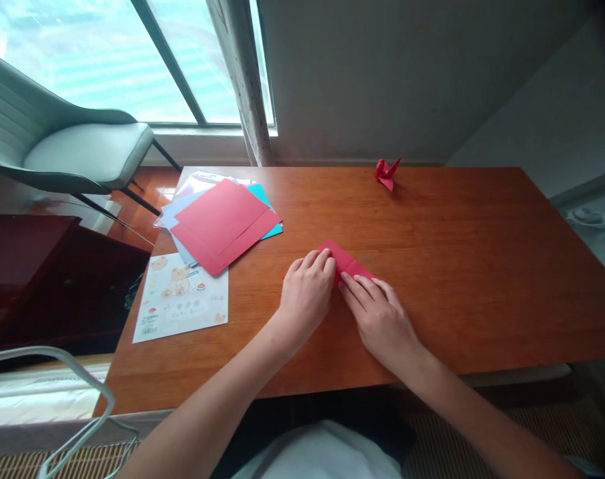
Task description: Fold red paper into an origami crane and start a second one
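Observation:
A folded piece of red origami paper (349,261) lies on the wooden table in front of me, with crease lines across it. My left hand (309,283) rests on its left side, fingers curled together and pressed onto the paper. On the lower right edge lie the fingers of my right hand (379,316), stretched out fairly flat. Both hands hide part of the paper's near side. Farther back, toward the wall, stands a folded red paper crane (387,174).
Red sheets (222,223) overlap blue and lilac paper on the table's left side. Nearer me lies a pale sheet with printed bears (180,299). A grey chair (87,150) stands by the window, left of the wooden table (482,266).

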A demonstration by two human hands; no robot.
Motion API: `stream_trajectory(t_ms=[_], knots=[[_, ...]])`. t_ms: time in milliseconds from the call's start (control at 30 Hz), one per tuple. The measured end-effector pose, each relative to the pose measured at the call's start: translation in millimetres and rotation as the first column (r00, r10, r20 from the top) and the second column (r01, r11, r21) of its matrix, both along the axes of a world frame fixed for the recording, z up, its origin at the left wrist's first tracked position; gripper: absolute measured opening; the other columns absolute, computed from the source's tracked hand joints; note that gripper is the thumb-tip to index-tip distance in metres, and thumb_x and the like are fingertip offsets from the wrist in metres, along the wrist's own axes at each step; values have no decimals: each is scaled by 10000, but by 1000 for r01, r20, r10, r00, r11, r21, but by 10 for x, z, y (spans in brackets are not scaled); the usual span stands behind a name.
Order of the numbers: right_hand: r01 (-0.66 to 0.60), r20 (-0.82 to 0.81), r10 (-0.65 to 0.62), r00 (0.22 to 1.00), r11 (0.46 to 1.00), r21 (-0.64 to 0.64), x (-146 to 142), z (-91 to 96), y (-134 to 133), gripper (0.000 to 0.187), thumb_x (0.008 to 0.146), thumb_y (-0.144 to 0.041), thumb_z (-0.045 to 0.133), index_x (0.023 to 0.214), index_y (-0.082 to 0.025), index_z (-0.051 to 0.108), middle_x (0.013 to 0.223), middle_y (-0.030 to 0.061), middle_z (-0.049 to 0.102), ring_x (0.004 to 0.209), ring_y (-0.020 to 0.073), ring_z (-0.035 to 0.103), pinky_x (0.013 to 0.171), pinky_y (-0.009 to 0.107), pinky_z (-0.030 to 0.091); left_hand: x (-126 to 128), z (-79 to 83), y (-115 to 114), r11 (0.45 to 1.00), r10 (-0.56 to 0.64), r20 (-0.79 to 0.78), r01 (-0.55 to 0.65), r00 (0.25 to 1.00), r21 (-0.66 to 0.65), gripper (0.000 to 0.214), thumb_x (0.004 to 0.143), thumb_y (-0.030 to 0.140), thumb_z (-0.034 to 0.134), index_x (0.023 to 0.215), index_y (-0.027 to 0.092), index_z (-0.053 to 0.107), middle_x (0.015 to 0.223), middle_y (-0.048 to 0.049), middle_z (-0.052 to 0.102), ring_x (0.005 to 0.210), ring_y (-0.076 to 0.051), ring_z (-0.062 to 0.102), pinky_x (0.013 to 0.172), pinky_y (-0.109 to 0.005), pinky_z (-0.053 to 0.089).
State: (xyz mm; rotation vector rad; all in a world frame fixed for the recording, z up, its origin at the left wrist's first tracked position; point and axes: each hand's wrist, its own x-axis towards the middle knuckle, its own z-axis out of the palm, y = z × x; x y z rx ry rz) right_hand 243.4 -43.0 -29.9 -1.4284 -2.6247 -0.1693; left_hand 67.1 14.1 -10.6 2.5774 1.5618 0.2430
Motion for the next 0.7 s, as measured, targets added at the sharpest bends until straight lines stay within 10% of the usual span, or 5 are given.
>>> stream_trajectory(t_ms=[333,700], knots=[[-9,1,9,1000,998,-57,12,28,19,477,963,-90,461,1433,-121,537,1489,99,553,1310,267,501,1123,478,354,-510,-28,122,963,-256,12,256,967,-88,606,923,26,393,1495,221,434,1583,-65,441,1473,-203,386,1174,-401,348],[-4,-42,1,999,996,-92,-8,29,43,480,939,-74,473,1412,-89,556,1473,104,568,1274,289,497,1118,473,366,-883,2,-220,997,44,-13,-43,999,65,712,791,-20,430,1481,151,452,1585,-149,412,1461,-285,395,1181,-460,382]])
